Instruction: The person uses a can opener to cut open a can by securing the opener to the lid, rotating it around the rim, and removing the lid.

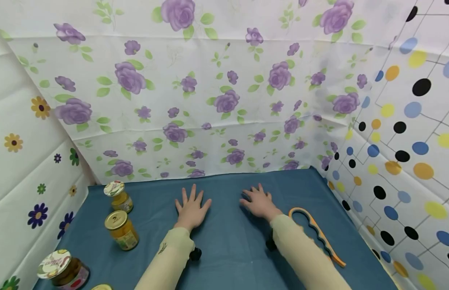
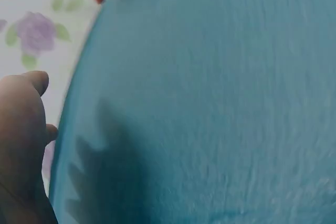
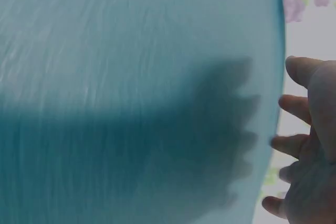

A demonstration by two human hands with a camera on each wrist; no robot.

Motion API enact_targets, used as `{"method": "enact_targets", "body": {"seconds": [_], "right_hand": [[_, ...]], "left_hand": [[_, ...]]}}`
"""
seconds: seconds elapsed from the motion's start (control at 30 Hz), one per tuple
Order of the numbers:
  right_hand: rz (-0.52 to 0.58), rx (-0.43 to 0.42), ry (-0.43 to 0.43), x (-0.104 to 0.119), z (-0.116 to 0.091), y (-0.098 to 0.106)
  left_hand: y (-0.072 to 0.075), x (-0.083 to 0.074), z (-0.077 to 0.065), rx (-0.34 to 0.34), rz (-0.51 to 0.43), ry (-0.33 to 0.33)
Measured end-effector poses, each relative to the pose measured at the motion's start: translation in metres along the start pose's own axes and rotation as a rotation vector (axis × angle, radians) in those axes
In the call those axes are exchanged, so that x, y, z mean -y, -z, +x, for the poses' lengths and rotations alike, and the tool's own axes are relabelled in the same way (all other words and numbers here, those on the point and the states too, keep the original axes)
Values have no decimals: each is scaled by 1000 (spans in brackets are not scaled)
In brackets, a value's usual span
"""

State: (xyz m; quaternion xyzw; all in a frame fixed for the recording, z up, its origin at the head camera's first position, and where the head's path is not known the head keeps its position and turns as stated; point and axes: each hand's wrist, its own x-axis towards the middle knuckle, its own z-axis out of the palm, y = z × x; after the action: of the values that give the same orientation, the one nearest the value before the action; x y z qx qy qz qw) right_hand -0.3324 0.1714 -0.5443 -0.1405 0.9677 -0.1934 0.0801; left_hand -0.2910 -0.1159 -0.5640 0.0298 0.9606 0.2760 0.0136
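Observation:
My left hand (image 1: 191,210) is spread palm down over the middle of the blue tablecloth (image 1: 231,257), its fingers straight and holding nothing. To its right, my right hand (image 1: 260,203) hovers with relaxed, parted fingers, and its shadow falls on the cloth. In the right wrist view the right hand's fingers (image 3: 294,145) stand apart above the cloth. The left wrist view catches part of the left hand (image 2: 21,140) at its edge. Beside the right forearm lies an orange, curved tool with a dark wavy inner edge (image 1: 320,233), nearest to that hand.
On the left stand several glass jars: a small one with a patterned lid (image 1: 119,196), a gold-lidded one (image 1: 122,230) and a larger dark one (image 1: 64,270). Another gold lid (image 1: 102,287) shows at the bottom edge. Flowered and dotted sheets (image 1: 224,100) wall the table.

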Motion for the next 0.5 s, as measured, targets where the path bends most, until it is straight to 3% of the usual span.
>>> {"method": "enact_targets", "body": {"seconds": [0.17,0.5], "right_hand": [[76,5,69,-19,-24,25],[95,40,46,-75,-86,66]], "left_hand": [[8,-11,-12,-9,-94,-52],[18,-24,-47,64,-314,-177]]}}
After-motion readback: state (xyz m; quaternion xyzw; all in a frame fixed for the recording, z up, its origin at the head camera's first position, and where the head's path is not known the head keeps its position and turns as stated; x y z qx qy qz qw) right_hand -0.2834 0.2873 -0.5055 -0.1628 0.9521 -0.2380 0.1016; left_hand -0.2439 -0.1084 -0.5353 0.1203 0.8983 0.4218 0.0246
